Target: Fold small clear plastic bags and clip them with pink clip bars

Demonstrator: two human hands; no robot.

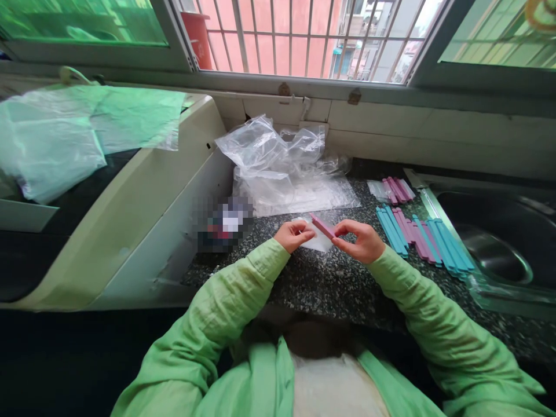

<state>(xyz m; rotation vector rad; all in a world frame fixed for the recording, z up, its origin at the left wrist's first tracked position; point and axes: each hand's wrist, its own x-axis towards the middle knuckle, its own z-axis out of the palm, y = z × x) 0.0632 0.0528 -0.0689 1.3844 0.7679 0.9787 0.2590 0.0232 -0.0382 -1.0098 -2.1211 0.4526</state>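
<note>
My right hand (360, 240) is closed in a pinch on the near end of a few pink flat plastic strips (322, 226), which are stacked together and point up and left. My left hand (295, 236) is beside them, thumb and fingers pressed together. Whatever is between those fingertips is too small to make out. Between and behind my hands is a small clear plastic bag (319, 242), partly covered by the left fingers and the strips. Whether it is held or lies on the counter, I cannot tell. More blue strips (391, 230) and pink strips (403, 225) lie to the right.
Large clear plastic bags (291, 174) are heaped at the back of the speckled counter (304, 284). Filled small packs (393, 190) lie back right, near a sink (495, 255). A pale machine (143, 220) stands left, plastic sheeting (87, 127) over it. A blurred item (226, 226) is nearby.
</note>
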